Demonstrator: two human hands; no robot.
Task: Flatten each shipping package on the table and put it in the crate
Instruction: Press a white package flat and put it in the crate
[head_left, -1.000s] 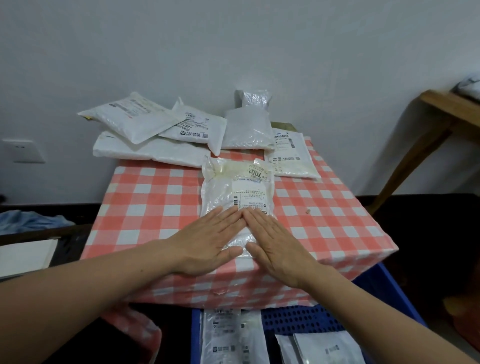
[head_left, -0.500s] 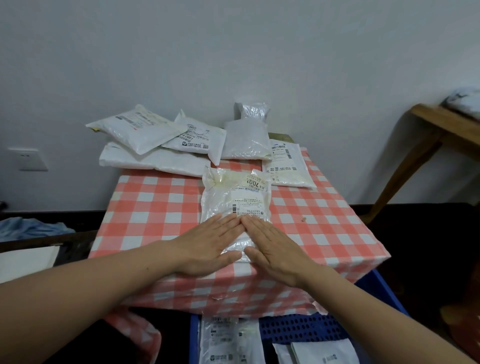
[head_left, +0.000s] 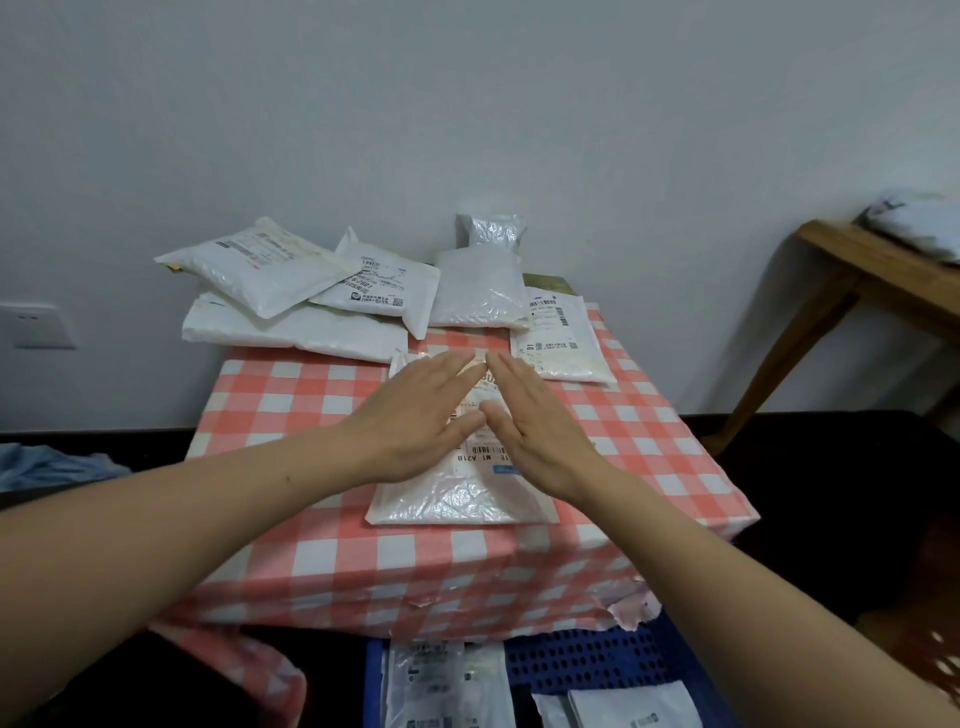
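Left grip (head_left: 415, 418), right grip (head_left: 540, 431) flat, outstretched

Table packages (head_left: 462, 499): seven, rearmost one unclear. Crate (head_left: 587, 660) — one, three packages inside (head_left: 447, 686). Hands — two: left hand (head_left: 415, 415), right hand (head_left: 535, 426).

- White bubble-plastic shipping package with a printed label (head_left: 457, 493) — flat at the near middle of the checked table (head_left: 291, 415), under the left hand (head_left: 415, 415) and right hand (head_left: 540, 426).
- Heap of white padded mailers (head_left: 260, 270) — overlapping along the far edge.
- Blue perforated plastic crate (head_left: 582, 660), below the near edge, with white packages lying inside.
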